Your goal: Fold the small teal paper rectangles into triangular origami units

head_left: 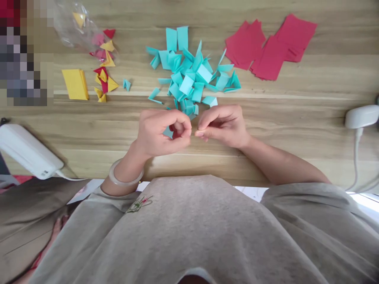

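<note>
My left hand (161, 132) is curled over a small teal paper piece (168, 132), which peeks out between its fingers just above the wooden table (89, 130). My right hand (223, 124) is pinched shut right beside it, fingertips meeting the left hand's; whether it grips the same paper is hidden. A pale bangle sits on my left wrist. Just beyond both hands lies a heap of several folded teal papers (192, 75).
Red paper sheets (266, 47) lie at the far right. Yellow sheets (75, 83), small red and yellow folded pieces (104, 81) and a clear plastic bag (75, 23) sit far left. A white device (26, 152) rests left, a white plug with cable (361, 117) right.
</note>
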`<state>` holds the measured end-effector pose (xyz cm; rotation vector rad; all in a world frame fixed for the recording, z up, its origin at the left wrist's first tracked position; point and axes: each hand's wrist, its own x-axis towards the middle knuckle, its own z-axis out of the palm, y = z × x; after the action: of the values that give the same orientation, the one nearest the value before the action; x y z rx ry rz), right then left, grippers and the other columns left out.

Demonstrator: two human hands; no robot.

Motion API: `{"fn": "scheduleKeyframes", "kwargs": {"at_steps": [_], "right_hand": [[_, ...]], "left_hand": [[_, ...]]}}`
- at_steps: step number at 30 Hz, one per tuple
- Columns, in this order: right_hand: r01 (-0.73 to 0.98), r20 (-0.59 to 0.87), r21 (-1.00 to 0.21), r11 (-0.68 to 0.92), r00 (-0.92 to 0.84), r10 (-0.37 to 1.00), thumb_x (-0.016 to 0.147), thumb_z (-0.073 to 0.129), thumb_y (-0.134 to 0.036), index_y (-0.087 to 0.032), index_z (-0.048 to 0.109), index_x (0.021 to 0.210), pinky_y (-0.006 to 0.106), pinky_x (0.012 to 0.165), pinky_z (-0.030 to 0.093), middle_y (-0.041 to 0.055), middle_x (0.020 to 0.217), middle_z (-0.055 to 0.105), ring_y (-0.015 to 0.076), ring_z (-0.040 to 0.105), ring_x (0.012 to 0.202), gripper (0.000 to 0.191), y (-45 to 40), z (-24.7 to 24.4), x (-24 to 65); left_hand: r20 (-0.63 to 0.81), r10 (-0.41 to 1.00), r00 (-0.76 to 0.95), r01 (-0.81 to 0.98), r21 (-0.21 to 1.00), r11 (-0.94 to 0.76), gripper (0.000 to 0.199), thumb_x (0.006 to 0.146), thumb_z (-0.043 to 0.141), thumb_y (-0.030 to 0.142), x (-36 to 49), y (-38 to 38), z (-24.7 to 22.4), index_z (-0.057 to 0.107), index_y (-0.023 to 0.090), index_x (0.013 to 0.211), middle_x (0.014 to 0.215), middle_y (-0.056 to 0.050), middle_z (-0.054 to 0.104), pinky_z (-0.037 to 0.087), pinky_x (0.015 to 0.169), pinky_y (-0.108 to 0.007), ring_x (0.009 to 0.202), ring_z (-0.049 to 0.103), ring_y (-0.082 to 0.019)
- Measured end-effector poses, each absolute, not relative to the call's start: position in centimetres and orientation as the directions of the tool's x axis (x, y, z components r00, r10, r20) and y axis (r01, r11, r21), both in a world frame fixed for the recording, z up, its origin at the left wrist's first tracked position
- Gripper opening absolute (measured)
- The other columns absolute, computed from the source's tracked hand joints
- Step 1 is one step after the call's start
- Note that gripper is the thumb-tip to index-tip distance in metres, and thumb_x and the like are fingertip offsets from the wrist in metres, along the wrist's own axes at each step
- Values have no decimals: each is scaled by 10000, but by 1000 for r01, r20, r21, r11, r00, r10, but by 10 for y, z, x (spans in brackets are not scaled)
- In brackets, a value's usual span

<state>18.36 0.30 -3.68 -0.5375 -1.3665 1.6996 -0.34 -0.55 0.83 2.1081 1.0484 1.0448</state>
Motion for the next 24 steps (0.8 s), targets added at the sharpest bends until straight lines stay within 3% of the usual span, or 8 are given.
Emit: {"fn": "scheduleKeyframes", "kwargs": {"at_steps": [9, 17, 24], "right_hand": [[-279, 128, -959, -50, -582, 803, 768, 721, -312, -109, 628, 730, 166, 500, 415, -15, 632, 589, 42, 514, 547, 227, 2, -35, 184], [-150, 11, -982, -119, -667, 745, 767, 705, -380, -103, 632, 727, 141, 454, 385, -44, 570, 550, 17, 461, 480, 289, 3, -30, 186], [-146, 0, -978, -146, -708, 706, 772, 704, -359, -99, 644, 730, 140, 448, 386, -47, 551, 555, 18, 471, 468, 270, 5, -29, 187]], "left_hand": [[246, 787, 565, 388, 764, -517, 69, 742, 602, 162, -9, -2, 14, 627, 219, 710, 478, 61, 580, 405, 470, -186, 426, 515, -67], [172, 739, 652, 474, 668, -574, 111, 755, 568, 204, -12, -1, 12, 628, 223, 663, 477, 62, 541, 386, 484, -188, 447, 495, -69], [287, 700, 653, 400, 654, -642, 136, 703, 547, 97, -9, -3, 8, 582, 206, 630, 468, 71, 503, 364, 491, -196, 442, 429, -62]]}}
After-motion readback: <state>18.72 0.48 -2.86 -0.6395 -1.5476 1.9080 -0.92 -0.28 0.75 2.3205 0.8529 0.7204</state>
